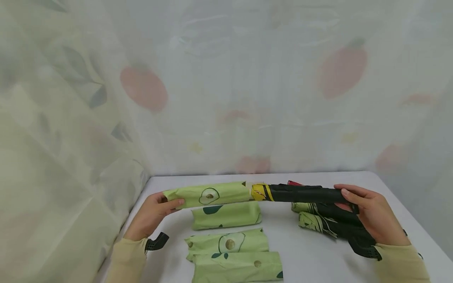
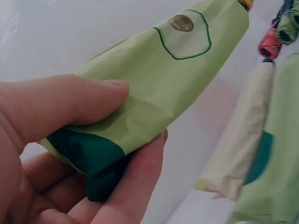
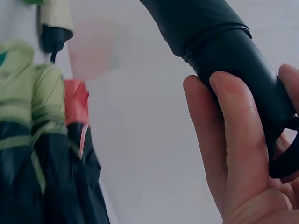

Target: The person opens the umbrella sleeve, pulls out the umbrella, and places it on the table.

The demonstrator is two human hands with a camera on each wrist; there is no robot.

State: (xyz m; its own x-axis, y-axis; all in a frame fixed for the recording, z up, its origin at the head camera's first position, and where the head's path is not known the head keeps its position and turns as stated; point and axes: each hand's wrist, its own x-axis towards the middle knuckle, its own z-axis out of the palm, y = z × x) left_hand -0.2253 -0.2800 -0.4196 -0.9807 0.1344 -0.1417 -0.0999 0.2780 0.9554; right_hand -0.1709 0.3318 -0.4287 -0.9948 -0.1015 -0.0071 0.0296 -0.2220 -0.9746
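In the head view my left hand [image 1: 150, 215] pinches the left end of a light green avocado-print sleeve [image 1: 228, 193], thumb in front. My right hand [image 1: 376, 210] grips the black handle end of a folded umbrella [image 1: 301, 193]. The two lie in one nearly level line above the table, the umbrella's yellow-banded end meeting the sleeve's right end; how far it reaches inside is hidden. The left wrist view shows the fabric [image 2: 140, 88] between thumb and fingers. In the right wrist view, fingers curl round the smooth black handle [image 3: 243, 65], which has a strap loop [image 3: 285, 158].
Several green print sleeves [image 1: 230, 269] lie on the white table [image 1: 170, 267]. To the right are black-and-green folded umbrellas [image 1: 318, 226], partly behind my right hand; something red [image 1: 294, 183] shows behind. A cream sleeve [image 2: 243, 135] appears in the left wrist view. Printed curtains [image 1: 226, 98] hang behind.
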